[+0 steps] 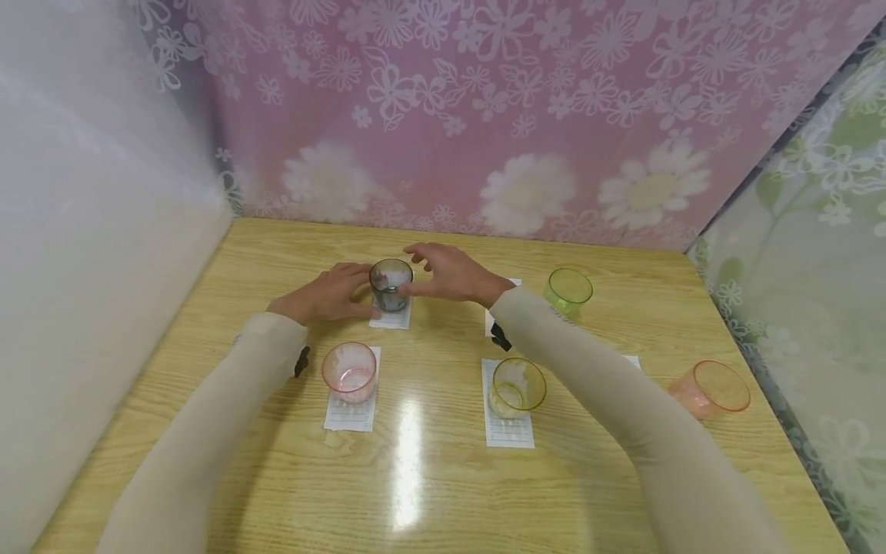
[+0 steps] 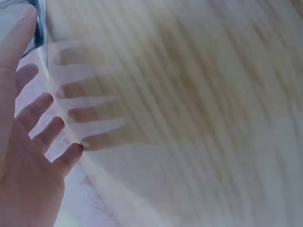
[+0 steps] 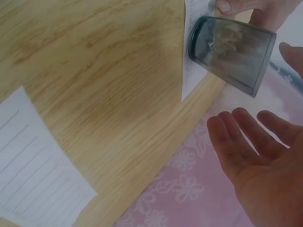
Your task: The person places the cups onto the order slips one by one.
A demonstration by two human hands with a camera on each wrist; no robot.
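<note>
A grey tinted glass cup [image 1: 391,296] stands upright on a lined slip of paper [image 1: 390,322] towards the back left of the table. My left hand [image 1: 331,294] is at its left side, fingers reaching along the far side and thumb low in front. Whether that hand touches the glass, I cannot tell. To the cup's right is my right hand [image 1: 453,273], its fingers extended and slightly bent. The right wrist view shows this right hand [image 3: 270,175] holding nothing, with a gap between its fingers and the grey cup [image 3: 232,49].
In front stand a pink cup [image 1: 350,377] and a yellow cup [image 1: 515,388], each on a lined slip. A green cup [image 1: 567,294] and an orange-pink cup [image 1: 709,391] are at the right. Patterned cloth [image 1: 443,115] rises behind the wooden table [image 1: 332,492].
</note>
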